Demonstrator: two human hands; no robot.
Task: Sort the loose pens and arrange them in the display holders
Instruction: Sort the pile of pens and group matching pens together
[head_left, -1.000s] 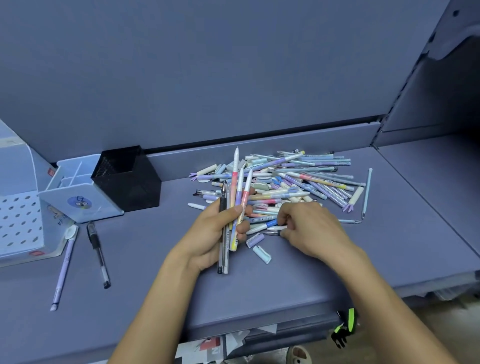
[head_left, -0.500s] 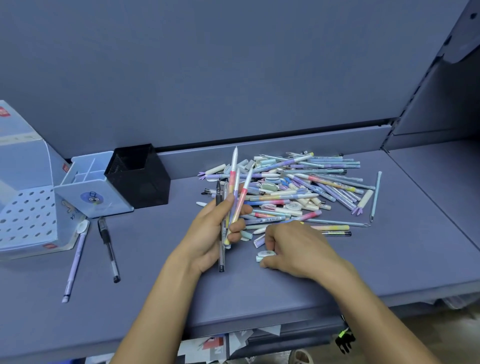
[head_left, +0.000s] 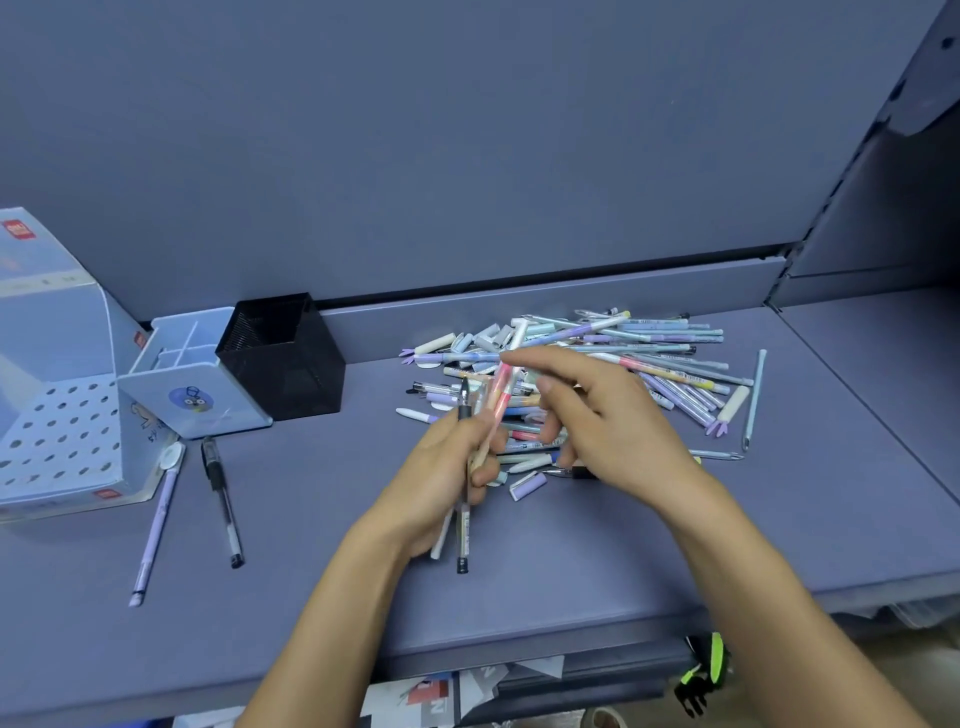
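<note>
Left hand grips bunch of thin pens. Right hand fingers spread, empty, over big pastel pen pile far right on grey shelf. Black mesh holder, pale blue holder far left; red labels too small to read.

The loose pens sat in a messy heap toward the back of the shelf, mostly pastel purple, blue and pink barrels, with caps mixed in. A small bunch of pens stood tilted above the near edge. Off to the left lay a lilac pen and a black gel pen, just in front of the light-blue holder and black mesh holder.
</note>
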